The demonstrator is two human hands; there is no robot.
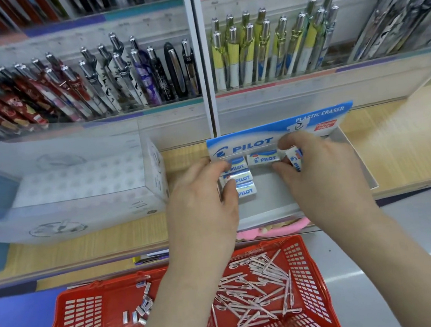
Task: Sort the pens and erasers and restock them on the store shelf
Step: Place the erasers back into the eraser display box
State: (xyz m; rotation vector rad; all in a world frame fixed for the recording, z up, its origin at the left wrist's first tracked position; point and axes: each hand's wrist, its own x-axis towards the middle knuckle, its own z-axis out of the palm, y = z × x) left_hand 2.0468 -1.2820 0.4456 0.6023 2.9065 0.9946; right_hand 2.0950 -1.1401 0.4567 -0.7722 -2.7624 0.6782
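Note:
A white display box with a blue PILOT header card sits on the wooden shelf. Inside lie several white-and-blue erasers in a column, and one more at the back. My left hand curls its fingers around the left column of erasers. My right hand pinches one eraser, tilted on edge, over the box's right side. Below, a red basket holds several loose erasers on its left and a heap of pale pens on its right.
A clear plastic box stands on the shelf left of the eraser box. Above, racks hold upright pens: dark and red ones left, yellow-and-white ones right. Something pink sits under the shelf edge.

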